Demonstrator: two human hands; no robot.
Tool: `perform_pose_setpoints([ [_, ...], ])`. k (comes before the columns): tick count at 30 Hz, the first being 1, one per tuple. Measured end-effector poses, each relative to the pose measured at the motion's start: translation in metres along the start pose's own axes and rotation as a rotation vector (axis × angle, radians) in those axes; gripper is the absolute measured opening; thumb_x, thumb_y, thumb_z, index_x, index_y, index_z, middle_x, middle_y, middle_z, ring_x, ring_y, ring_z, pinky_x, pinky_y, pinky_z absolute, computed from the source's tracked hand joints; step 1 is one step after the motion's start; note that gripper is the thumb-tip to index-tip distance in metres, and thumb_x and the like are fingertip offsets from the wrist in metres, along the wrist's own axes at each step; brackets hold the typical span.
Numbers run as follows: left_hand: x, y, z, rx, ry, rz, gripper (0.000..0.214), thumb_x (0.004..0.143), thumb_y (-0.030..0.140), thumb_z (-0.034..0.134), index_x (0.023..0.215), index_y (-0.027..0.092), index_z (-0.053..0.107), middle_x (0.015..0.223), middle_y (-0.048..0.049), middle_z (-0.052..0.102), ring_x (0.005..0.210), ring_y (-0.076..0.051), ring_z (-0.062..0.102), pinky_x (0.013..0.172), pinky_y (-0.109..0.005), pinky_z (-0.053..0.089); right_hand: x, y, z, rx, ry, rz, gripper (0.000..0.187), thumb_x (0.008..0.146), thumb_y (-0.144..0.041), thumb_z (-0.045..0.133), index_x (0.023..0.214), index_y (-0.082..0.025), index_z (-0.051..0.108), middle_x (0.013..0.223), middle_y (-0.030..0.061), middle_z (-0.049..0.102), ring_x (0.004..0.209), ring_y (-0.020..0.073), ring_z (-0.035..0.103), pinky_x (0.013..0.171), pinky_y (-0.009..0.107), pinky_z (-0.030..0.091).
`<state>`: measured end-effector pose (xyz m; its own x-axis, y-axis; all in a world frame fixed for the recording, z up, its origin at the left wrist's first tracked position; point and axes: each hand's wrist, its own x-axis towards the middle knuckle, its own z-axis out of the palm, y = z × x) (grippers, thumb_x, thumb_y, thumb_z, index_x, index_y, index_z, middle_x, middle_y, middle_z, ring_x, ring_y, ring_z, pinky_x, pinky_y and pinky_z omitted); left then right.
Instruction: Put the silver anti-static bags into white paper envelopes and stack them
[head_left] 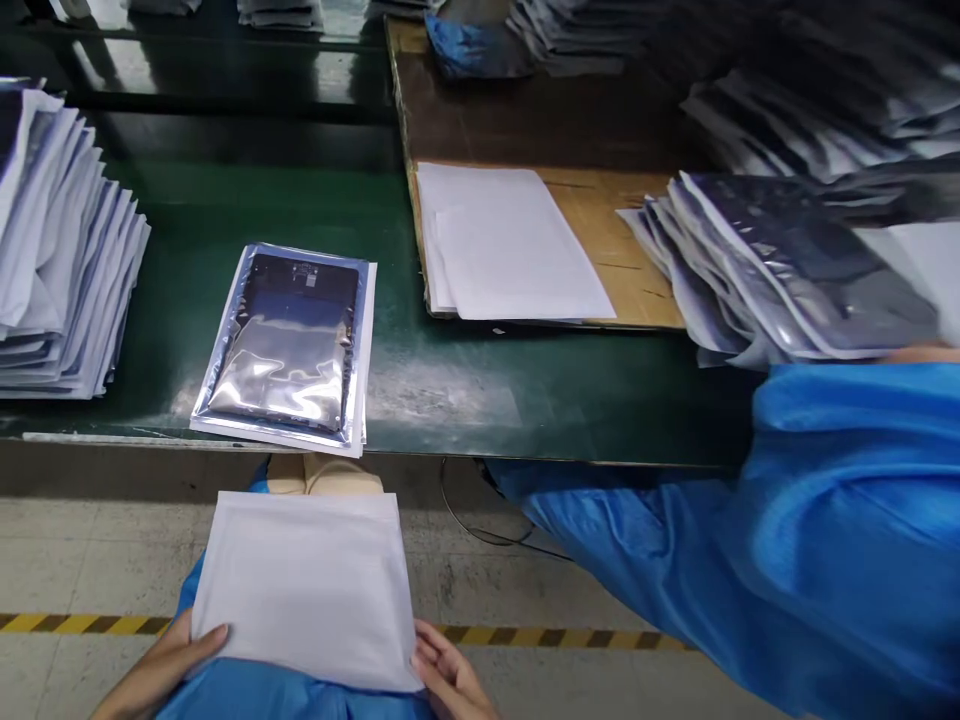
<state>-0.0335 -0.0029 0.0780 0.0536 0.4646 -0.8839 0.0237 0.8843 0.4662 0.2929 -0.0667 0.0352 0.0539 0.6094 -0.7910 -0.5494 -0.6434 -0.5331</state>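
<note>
A flat white envelope (304, 590) with seam-like side edges lies over my lap, its plain face up. My left hand (171, 655) grips its lower left edge, thumb on top and the other fingers hidden underneath. At the lower right corner, my right hand (448, 668) pinches the same envelope. Just beyond it, at the table's front edge, sits a shiny clear-and-silver sealed bag (285, 340) with a dark flat panel inside. White sheets or envelopes show beneath that bag.
A tall stack of white envelopes (64, 250) stands at the left of the green table (450, 390). White sheets (517, 245) rest on a cardboard sheet (637, 290). Dark-faced packages (817, 265) pile up at right, beside a co-worker's blue sleeve (847, 500). Cables (487, 535) hang below.
</note>
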Motion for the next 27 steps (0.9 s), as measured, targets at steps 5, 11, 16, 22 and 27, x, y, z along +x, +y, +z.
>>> perform_pose_setpoints([
  [5, -0.004, 0.011, 0.001, 0.002, 0.004, 0.179, 0.083, 0.043, 0.045, 0.086, 0.119, 0.023, 0.062, 0.122, -0.0099, 0.066, 0.123, -0.037, 0.049, 0.106, -0.045, 0.035, 0.006, -0.026, 0.013, -0.095, -0.186, -0.050, 0.057, 0.052, -0.041, 0.087, 0.101, -0.022, 0.066, 0.091, 0.0097, 0.074, 0.081, 0.0251, 0.069, 0.077, 0.038, 0.051],
  [11, 0.006, 0.016, 0.017, 0.134, 0.086, 0.164, 0.065, 0.055, 0.046, 0.081, 0.110, 0.016, 0.063, 0.112, -0.0132, 0.069, 0.103, -0.035, 0.063, 0.084, -0.043, 0.053, 0.021, -0.022, 0.030, -0.225, 0.157, -0.257, 0.037, 0.060, -0.049, 0.080, 0.075, -0.017, 0.068, 0.045, -0.0007, 0.062, 0.037, 0.0135, 0.053, 0.041, 0.024, 0.043],
  [16, 0.009, 0.014, 0.024, 0.074, 0.112, 0.147, 0.060, 0.057, 0.049, 0.079, 0.105, 0.016, 0.066, 0.099, -0.0107, 0.073, 0.094, -0.032, 0.066, 0.075, -0.039, 0.055, 0.021, -0.024, 0.030, -0.171, 0.059, -0.227, 0.043, 0.054, -0.044, 0.084, 0.086, -0.020, 0.070, 0.063, 0.0039, 0.071, 0.056, 0.0194, 0.064, 0.055, 0.030, 0.052],
  [22, 0.008, 0.013, 0.025, 0.032, 0.009, 0.123, 0.067, 0.064, 0.058, 0.071, 0.117, 0.017, 0.064, 0.120, -0.0125, 0.066, 0.116, -0.035, 0.056, 0.093, -0.045, 0.049, 0.018, -0.045, 0.006, -0.301, -0.016, -0.231, 0.043, 0.055, -0.038, 0.084, 0.092, -0.019, 0.070, 0.069, 0.0063, 0.073, 0.068, 0.0248, 0.068, 0.069, 0.038, 0.052],
  [27, 0.000, 0.008, 0.020, 0.132, 0.031, 0.250, 0.053, 0.067, 0.051, 0.071, 0.112, 0.023, 0.068, 0.117, -0.0077, 0.068, 0.121, -0.033, 0.052, 0.108, -0.045, 0.034, 0.009, -0.064, -0.008, -0.331, -0.244, -0.135, 0.051, 0.058, -0.055, 0.078, 0.098, -0.024, 0.071, 0.099, 0.0111, 0.073, 0.098, 0.0316, 0.065, 0.087, 0.047, 0.047],
])
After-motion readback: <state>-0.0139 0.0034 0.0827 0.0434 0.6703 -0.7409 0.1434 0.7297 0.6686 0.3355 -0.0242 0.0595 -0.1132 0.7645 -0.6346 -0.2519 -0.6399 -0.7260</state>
